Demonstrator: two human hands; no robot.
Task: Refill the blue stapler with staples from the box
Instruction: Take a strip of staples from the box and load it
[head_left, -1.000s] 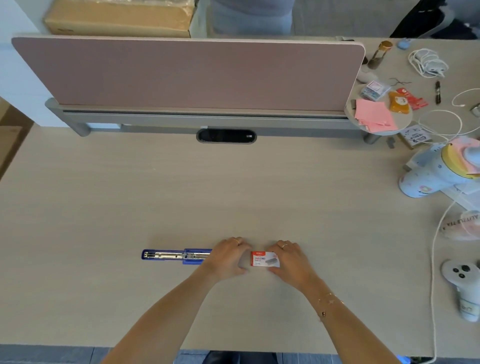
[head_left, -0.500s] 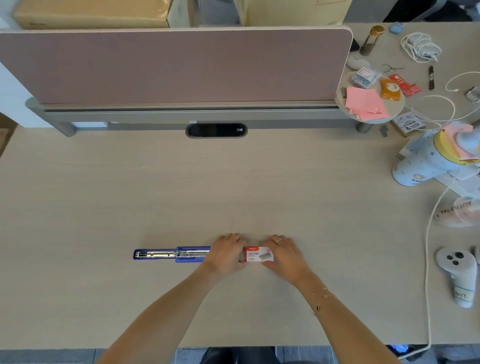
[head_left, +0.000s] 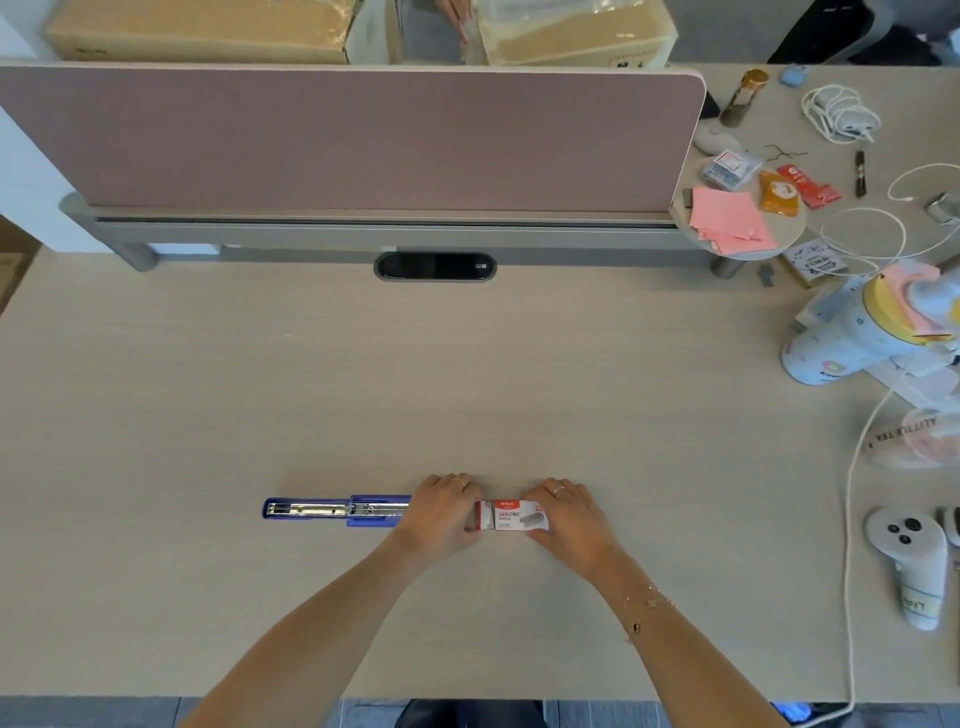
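Staple box (head_left: 511, 515), contents perhaps hidden.

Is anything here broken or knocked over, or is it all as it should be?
Nothing looks broken. The blue stapler lies flat, swung wide open with its metal track bared, which suits a refill. Both hands hold the staple box. The one oddity: a pale patterned bottle tipped on its side at the right.
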